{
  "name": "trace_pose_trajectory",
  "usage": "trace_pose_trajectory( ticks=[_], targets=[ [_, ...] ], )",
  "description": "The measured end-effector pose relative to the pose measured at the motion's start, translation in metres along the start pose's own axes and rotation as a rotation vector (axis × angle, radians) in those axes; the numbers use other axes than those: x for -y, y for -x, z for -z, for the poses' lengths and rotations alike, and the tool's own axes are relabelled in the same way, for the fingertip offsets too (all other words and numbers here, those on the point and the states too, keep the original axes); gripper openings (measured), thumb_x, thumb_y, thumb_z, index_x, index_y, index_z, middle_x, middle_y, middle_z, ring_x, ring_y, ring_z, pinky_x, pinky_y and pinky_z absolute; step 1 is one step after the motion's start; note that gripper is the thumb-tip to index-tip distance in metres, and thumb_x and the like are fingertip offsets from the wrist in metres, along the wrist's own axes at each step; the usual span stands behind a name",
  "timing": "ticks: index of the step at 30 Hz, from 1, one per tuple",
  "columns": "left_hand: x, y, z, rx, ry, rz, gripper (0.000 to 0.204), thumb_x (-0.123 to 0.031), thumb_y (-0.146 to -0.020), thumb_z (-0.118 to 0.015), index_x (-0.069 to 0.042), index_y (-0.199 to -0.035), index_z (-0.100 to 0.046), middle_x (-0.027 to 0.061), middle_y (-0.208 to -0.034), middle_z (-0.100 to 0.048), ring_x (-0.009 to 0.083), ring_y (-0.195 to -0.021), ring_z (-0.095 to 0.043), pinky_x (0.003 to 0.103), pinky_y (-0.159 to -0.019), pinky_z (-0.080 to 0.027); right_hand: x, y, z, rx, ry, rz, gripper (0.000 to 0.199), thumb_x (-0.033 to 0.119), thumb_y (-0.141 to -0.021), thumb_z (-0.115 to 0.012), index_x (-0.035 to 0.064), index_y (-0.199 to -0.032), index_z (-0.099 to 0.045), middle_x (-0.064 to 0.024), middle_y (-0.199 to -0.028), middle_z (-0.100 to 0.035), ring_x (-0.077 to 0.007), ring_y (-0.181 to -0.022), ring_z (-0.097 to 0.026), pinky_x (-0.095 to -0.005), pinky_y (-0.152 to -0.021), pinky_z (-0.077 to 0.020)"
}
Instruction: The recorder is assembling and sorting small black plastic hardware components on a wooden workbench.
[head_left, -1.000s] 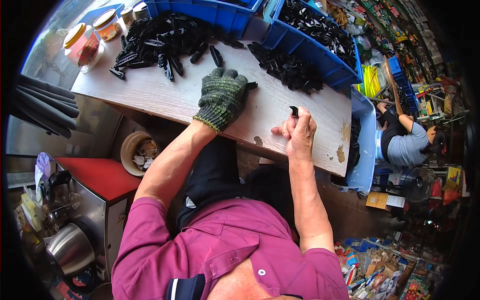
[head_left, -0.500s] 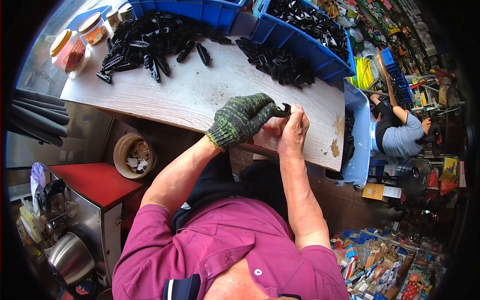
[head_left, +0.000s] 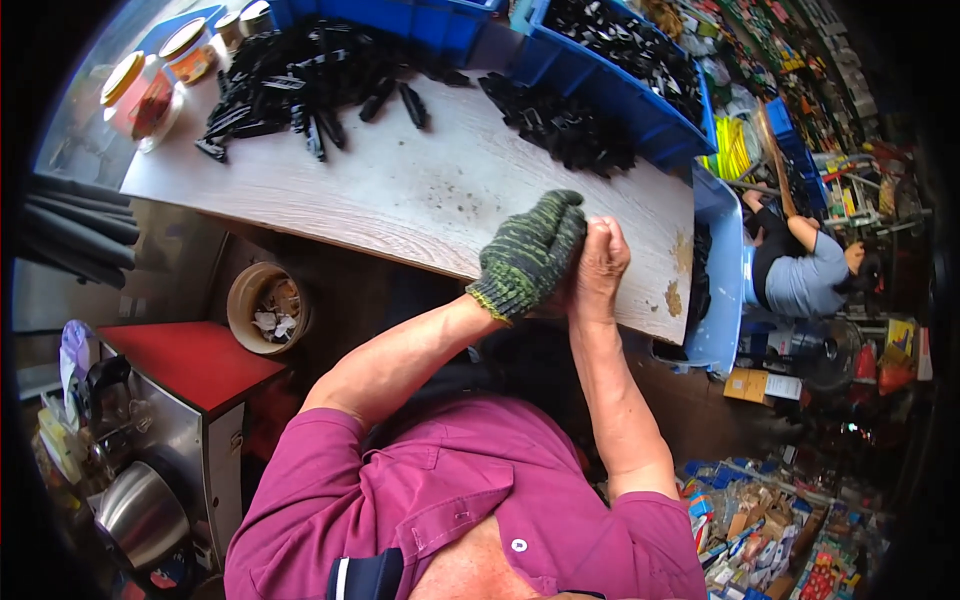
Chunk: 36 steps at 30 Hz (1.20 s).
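My left hand point(head_left: 533, 250), in a green and black knitted glove, is closed and pressed against my bare right hand point(head_left: 602, 262). They meet over the near edge of the pale wood-grain table point(head_left: 370, 190). The right fingers are curled too, thumb on top. Whatever lies between the palms is hidden. Beyond them on the table is a pile of small black plastic parts point(head_left: 570, 130). A larger heap of long black plastic pieces point(head_left: 290, 85) covers the far left, with a single black piece point(head_left: 413, 106) lying at its right edge.
A blue crate point(head_left: 610, 95) of black parts stands at the far right. Glass jars point(head_left: 140, 97) sit far left. A light blue bin point(head_left: 722, 270) adjoins the table's right end. Below left are a waste bucket point(head_left: 243, 310) and a red-topped cabinet point(head_left: 190, 362). Another person point(head_left: 800, 270) crouches at right.
Both hands have come together and shifted slightly right, the left one more. The black plastic part that showed between them is now out of sight.
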<state>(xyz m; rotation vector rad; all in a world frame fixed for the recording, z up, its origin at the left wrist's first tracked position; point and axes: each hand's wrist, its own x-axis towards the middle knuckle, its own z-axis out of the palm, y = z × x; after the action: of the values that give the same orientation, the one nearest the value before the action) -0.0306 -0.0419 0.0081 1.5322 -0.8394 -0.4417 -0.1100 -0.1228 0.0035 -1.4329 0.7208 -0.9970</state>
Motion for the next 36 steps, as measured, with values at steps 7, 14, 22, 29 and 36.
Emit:
trace_pose_trajectory(
  ticks=[7, 14, 22, 29, 36],
  targets=[
    [0.019, -0.037, 0.075, -0.160, -0.674, -0.453, 0.031, -0.011, -0.088, -0.060, -0.010, -0.119, -0.065, 0.0137, -0.100, -0.066, 0.0328, -0.091, -0.064, 0.044, -0.073, -0.052, 0.025, -0.010, 0.011, 0.078, -0.183, -0.381, 0.033, 0.030, -0.096, -0.049, 0.0119, -0.068, -0.044, 0.0018, -0.053, -0.032, -0.0132, -0.050, -0.042, -0.0427, -0.063, -0.0569],
    [0.041, -0.085, 0.150, -0.168, -1.203, -0.317, 0.024, -0.017, -0.082, -0.060, -0.010, -0.104, -0.068, 0.0133, -0.117, -0.063, 0.0366, -0.109, -0.057, 0.049, -0.086, -0.049, 0.038, -0.099, 0.089, -0.678, -0.132, -0.228, 0.034, 0.037, -0.091, -0.059, 0.0050, -0.086, -0.048, -0.0052, -0.047, -0.031, -0.0211, -0.045, -0.044, -0.0595, -0.060, -0.0579],
    [0.062, -0.090, 0.144, -0.197, -1.044, -0.418, 0.022, -0.015, -0.090, -0.055, -0.014, -0.107, -0.069, 0.0131, -0.107, -0.068, 0.0355, -0.096, -0.064, 0.048, -0.083, -0.051, 0.009, -0.099, 0.070, -0.253, 0.060, -0.343, 0.035, 0.032, -0.085, -0.077, 0.0031, -0.096, -0.060, -0.0003, -0.050, -0.038, -0.0156, -0.040, -0.045, -0.0450, -0.052, -0.0592],
    [0.056, -0.088, 0.144, -0.238, -1.067, -0.312, 0.023, -0.026, -0.095, -0.058, -0.015, -0.112, -0.069, 0.0141, -0.094, -0.071, 0.0384, -0.090, -0.065, 0.049, -0.079, -0.052, 0.013, -0.113, 0.023, -0.179, 0.352, -0.479, 0.039, 0.029, -0.081, -0.081, 0.0012, -0.102, -0.062, -0.0015, -0.059, -0.047, -0.0122, -0.040, -0.044, -0.0361, -0.043, -0.0538],
    [0.060, -0.088, 0.137, -0.198, -0.553, -0.346, 0.035, -0.025, -0.090, -0.070, -0.011, -0.121, -0.067, 0.0166, -0.103, -0.073, 0.0286, -0.091, -0.072, 0.038, -0.078, -0.057, 0.003, -0.124, 0.010, -0.212, 0.568, -0.369, 0.039, 0.030, -0.081, -0.079, 0.0029, -0.107, -0.069, -0.0069, -0.078, -0.063, -0.0111, -0.041, -0.043, -0.0320, -0.037, -0.0478]
  ],
)
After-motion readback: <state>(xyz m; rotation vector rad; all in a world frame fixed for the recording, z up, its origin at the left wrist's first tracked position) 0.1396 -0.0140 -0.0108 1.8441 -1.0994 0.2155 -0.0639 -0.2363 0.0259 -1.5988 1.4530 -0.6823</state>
